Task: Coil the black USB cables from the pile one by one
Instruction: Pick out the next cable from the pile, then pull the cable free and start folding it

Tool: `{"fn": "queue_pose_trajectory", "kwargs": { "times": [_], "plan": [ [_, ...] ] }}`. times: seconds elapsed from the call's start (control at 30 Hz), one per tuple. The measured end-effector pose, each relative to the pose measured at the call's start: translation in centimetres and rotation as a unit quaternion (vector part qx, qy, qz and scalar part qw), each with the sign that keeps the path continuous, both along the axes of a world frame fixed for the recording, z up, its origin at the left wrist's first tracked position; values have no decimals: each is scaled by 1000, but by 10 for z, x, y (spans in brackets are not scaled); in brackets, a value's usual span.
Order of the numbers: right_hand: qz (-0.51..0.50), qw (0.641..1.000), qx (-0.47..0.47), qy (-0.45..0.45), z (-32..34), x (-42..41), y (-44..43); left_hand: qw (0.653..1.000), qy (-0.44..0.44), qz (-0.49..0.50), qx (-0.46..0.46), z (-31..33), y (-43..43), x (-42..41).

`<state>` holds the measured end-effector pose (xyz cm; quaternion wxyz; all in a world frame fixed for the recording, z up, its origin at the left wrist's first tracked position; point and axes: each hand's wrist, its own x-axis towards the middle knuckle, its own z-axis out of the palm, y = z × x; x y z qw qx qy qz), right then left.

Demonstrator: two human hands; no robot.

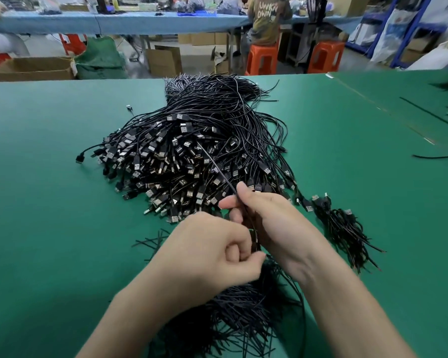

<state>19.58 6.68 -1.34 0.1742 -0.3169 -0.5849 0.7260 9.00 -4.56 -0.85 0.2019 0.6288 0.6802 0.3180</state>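
Coiling one lead drawn from the pile. The right hand (pixel 272 223) is closed around the gathered part of a single black USB cable (pixel 216 166). The free length of this cable runs taut from the thumb up and away into the pile of USB cables (pixel 192 140). The left hand (pixel 212 249), fingers curled, appears to pinch the lower end of the same cable just beside the right palm; the contact itself is partly hidden. For a neat coil, the strand is best pulled clear of its neighbours under light, steady tension. Each loop should be laid to the same length in the right hand while the left feeds and steadies it. A snagged plug in the heap would likely drag other cables along. The cable is thin, matt black and flexible, and its far end is lost among the plugs. The pile fans out across the green table mat (pixel 49 202), metal-tipped plugs toward the person. Finished bundles (pixel 342 228) lie to the right, and loose thin black strands (pixel 243 306) lie under the wrists.
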Motion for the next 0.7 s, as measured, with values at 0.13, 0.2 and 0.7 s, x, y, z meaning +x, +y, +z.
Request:
{"fn": "queue_pose_trajectory", "kwargs": {
  "times": [0.13, 0.2, 0.7],
  "plan": [
    [-19, 996, -43, 78, 4, 1, -1, 997, 66, -30, 19, 10, -11, -11],
    [-4, 995, -27, 93, 9, 4, 0, 997, 18, 26, 71, 13, -14, -27],
    [301, 904, -224, 204, 24, 5, -22, 955, 204, 15, 217, 23, -12, -54]
  ]
}}
